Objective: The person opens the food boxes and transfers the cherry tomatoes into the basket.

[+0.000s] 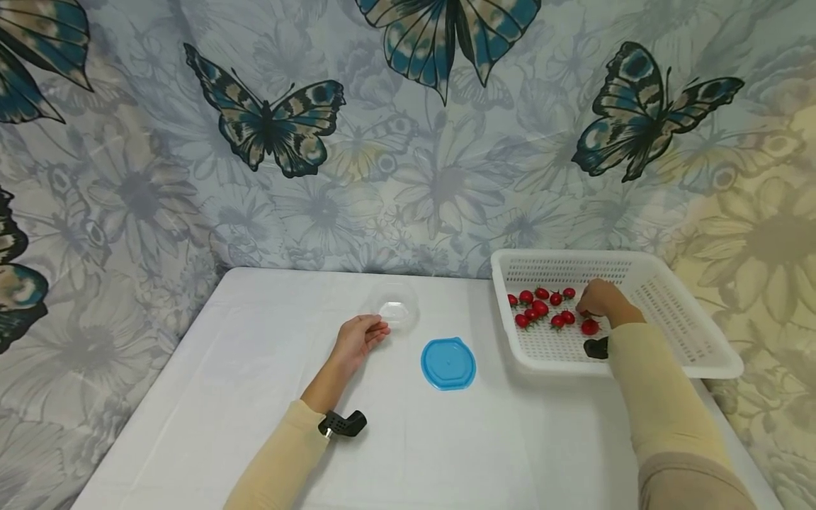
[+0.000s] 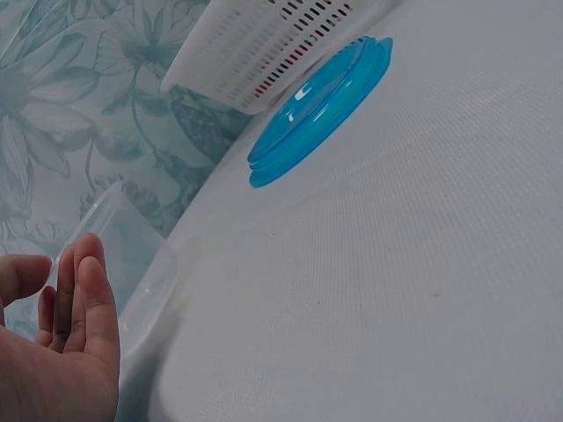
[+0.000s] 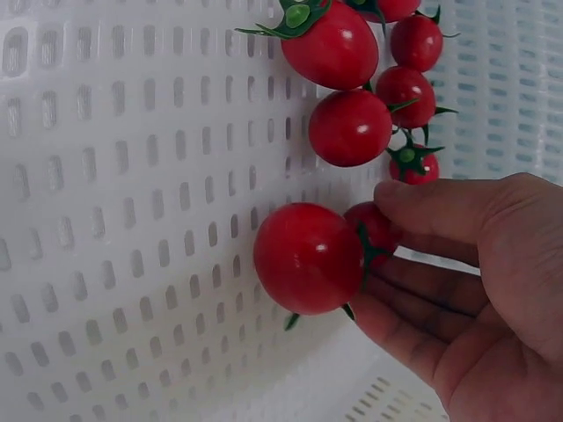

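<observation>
My left hand (image 1: 358, 338) is at the near left edge of a clear plastic container (image 1: 400, 306). In the left wrist view its fingers (image 2: 101, 308) are fairly straight, with the thumb apart from them, in front of the container's wall. Over at the right, my right hand (image 1: 604, 300) reaches into a white basket (image 1: 688, 312). Between thumb and fingers it pinches a small red cherry tomato (image 3: 374, 230), partly hidden by the thumb. A larger cherry tomato (image 3: 308, 258) lies right beside it. Several more cherry tomatoes (image 1: 540, 307) with green stems lie in the basket's left part.
A blue lid (image 1: 448, 364) lies on the white tablecloth (image 1: 510, 439) between the container and the basket. Behind the table hangs a butterfly-patterned cloth (image 1: 440, 184). Each wrist wears a black device (image 1: 343, 423).
</observation>
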`<action>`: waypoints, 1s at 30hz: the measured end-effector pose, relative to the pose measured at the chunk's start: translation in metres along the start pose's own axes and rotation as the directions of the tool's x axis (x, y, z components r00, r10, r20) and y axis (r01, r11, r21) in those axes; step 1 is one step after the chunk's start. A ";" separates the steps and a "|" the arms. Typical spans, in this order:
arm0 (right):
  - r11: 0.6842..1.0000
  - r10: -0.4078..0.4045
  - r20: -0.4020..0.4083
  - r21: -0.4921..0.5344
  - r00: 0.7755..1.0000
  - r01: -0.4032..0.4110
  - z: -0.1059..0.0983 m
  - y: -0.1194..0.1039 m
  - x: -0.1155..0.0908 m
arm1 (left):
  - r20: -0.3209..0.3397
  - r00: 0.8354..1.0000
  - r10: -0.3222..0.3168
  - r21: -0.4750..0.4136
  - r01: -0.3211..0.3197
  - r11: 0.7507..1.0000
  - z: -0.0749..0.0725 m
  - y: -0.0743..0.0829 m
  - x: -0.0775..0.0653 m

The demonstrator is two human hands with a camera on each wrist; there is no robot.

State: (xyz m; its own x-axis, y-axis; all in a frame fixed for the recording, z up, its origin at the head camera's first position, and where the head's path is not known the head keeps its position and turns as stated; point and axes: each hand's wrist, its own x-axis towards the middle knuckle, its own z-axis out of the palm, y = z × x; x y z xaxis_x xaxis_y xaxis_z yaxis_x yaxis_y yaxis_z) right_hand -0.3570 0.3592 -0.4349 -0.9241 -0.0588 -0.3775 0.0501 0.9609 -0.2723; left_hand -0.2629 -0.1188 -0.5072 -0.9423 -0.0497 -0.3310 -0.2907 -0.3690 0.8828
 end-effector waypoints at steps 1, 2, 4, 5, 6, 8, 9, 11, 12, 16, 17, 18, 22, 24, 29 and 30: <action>1.000 -0.004 0.000 -0.001 1.000 0.004 0.000 0.001 0.000 | 0.000 1.000 -0.001 -0.001 0.001 1.000 0.000 0.000 0.000; 1.000 -0.011 -0.001 -0.009 1.000 0.011 -0.001 0.001 0.000 | -0.001 1.000 -0.003 -0.002 0.003 1.000 0.001 0.000 0.000; 1.000 -0.009 0.007 -0.008 1.000 0.009 -0.001 0.001 -0.001 | 0.000 1.000 -0.003 -0.006 0.003 1.000 0.001 0.000 0.001; 1.000 -0.008 0.012 -0.005 1.000 0.008 -0.002 0.002 -0.002 | -0.001 1.000 -0.006 -0.007 0.006 1.000 0.002 0.001 0.001; 1.000 -0.004 0.020 -0.004 1.000 0.004 -0.002 0.001 -0.002 | -0.002 1.000 -0.008 -0.009 0.008 1.000 0.002 0.001 0.001; 1.000 0.001 0.032 -0.003 0.999 -0.001 -0.003 0.001 -0.003 | -0.002 1.000 -0.010 -0.010 0.010 1.000 0.003 0.001 0.001; 1.000 0.006 0.037 -0.001 0.999 -0.006 -0.003 0.000 -0.003 | -0.001 1.000 -0.009 -0.010 0.009 1.000 0.003 0.001 0.002; 1.000 0.000 0.043 -0.009 0.999 0.000 -0.005 0.000 -0.004 | -0.001 1.000 -0.013 -0.012 0.013 1.000 0.003 0.002 0.002; 1.000 -0.008 0.045 -0.018 0.999 0.009 -0.006 -0.001 -0.005 | 0.001 1.000 -0.012 -0.010 0.013 1.000 0.003 0.003 0.002; 0.997 -0.056 0.027 -0.056 0.998 0.057 -0.012 -0.005 -0.009 | 0.005 1.000 -0.014 0.001 0.014 1.000 0.004 0.003 0.001; 0.995 -0.069 0.018 -0.065 0.997 0.070 -0.014 -0.007 -0.011 | 0.005 1.000 -0.014 0.005 0.014 1.000 0.004 0.003 0.000; 0.993 -0.085 0.008 -0.076 0.996 0.085 -0.016 -0.010 -0.013 | 0.004 1.000 -0.015 0.006 0.015 1.000 0.004 0.003 0.000; 0.991 -0.119 -0.019 -0.065 0.993 0.117 -0.022 -0.024 -0.020 | 0.000 1.000 -0.018 0.017 0.018 1.000 0.002 0.002 0.000; 0.989 -0.139 -0.034 -0.050 0.990 0.137 -0.023 -0.030 -0.024 | -0.003 1.000 -0.021 0.024 0.021 0.999 0.001 0.002 0.000; 0.977 -0.211 -0.081 -0.048 0.974 0.208 -0.026 -0.041 -0.033 | -0.010 0.999 -0.039 0.046 0.039 0.998 -0.002 0.004 -0.002; 0.975 -0.222 -0.090 -0.052 0.971 0.218 -0.026 -0.043 -0.036 | -0.012 0.999 -0.046 0.056 0.046 0.997 -0.003 0.005 -0.002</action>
State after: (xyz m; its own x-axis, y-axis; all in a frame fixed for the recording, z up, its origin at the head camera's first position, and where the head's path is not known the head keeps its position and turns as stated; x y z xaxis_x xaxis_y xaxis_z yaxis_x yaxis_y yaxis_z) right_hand -0.3355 0.3268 -0.3860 -0.9423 -0.2462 -0.2268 -0.1724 0.9377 -0.3017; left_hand -0.2619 -0.1230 -0.5034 -0.9259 -0.0443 -0.3751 -0.3428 -0.3181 0.8839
